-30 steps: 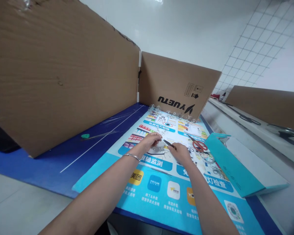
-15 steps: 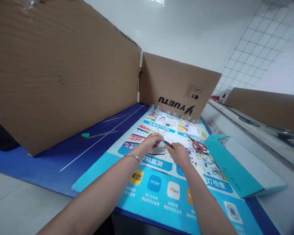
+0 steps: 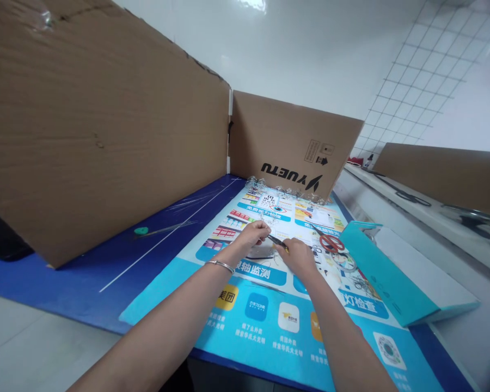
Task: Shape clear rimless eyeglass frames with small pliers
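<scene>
My right hand (image 3: 300, 257) is closed around small dark pliers (image 3: 276, 240) with a bit of yellow near the grip. The jaws point left, toward my left hand (image 3: 255, 234). That hand wears a silver bangle, and its fingers are pinched at the tip of the jaws. What they hold is too small to make out. Beneath both hands lies a printed blue and white sheet (image 3: 245, 332). Red-handled scissors (image 3: 332, 243) rest to the right of my right hand, with a loose coil of thin wire (image 3: 345, 262) just nearer to me.
Twisted clear or silvery wire pieces (image 3: 294, 193) line the foot of the back cardboard panel (image 3: 294, 136). A tall cardboard panel (image 3: 106, 130) stands at left. Long thin strands (image 3: 167, 228) and a green item (image 3: 141, 231) lie beside it. An open teal box (image 3: 387, 272) is at right.
The view has shifted slightly. Both hands stay in nearly the same place, the pliers' tip still at the left fingers.
</scene>
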### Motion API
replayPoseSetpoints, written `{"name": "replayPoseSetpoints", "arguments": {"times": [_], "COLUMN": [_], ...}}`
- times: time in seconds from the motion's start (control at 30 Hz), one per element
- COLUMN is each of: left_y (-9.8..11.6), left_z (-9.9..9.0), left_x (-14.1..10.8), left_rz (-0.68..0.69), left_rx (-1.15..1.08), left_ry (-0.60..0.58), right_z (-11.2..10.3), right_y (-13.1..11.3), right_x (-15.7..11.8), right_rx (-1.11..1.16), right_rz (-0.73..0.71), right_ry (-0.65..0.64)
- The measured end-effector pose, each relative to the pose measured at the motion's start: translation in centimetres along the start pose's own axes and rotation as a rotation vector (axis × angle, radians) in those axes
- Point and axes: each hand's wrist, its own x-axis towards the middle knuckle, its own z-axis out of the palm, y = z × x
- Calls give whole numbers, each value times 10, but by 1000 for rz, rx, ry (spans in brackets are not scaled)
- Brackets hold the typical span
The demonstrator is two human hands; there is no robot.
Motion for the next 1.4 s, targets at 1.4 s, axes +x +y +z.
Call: {"name": "replayPoseSetpoints", "arguments": {"times": [1.4], "left_y": [9], "left_z": [0], "left_x": [10], "left_rz": [354], "left_rx": [392], "left_ry": [60], "right_z": [-14], "right_y": [2], "right_x": [-8], "right_rx": [-24], "right_rz": [-29], "right_ry": [122]}}
